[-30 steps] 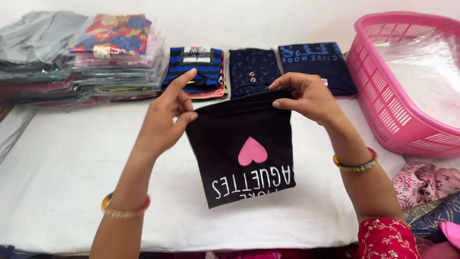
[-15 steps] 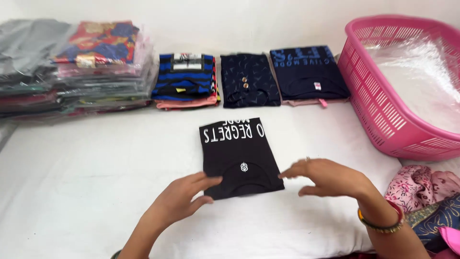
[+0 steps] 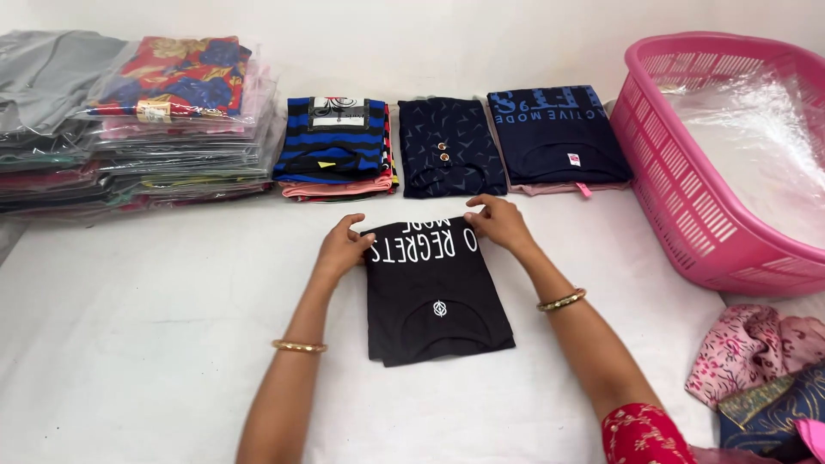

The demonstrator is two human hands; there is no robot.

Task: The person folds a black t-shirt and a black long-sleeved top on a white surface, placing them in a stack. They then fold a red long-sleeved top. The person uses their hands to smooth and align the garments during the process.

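A folded black T-shirt (image 3: 434, 296) with white lettering lies flat on the white sheet (image 3: 146, 344) in front of me. My left hand (image 3: 344, 247) pinches its far left corner. My right hand (image 3: 497, 222) grips its far right corner. Both hands hold the far edge of the shirt, which rests on the sheet. Each wrist carries a gold bangle.
Behind the shirt lie three folded piles: striped blue (image 3: 333, 146), dark patterned with buttons (image 3: 449, 144), navy with lettering (image 3: 557, 137). A stack of bagged garments (image 3: 129, 120) fills the far left. A pink basket (image 3: 687, 206) with clear plastic stands right; loose patterned cloth (image 3: 756, 361) lies near right.
The shirt was held up showing a pink heart, then laid down folded. My hands have moved from its near edge to its far corners.
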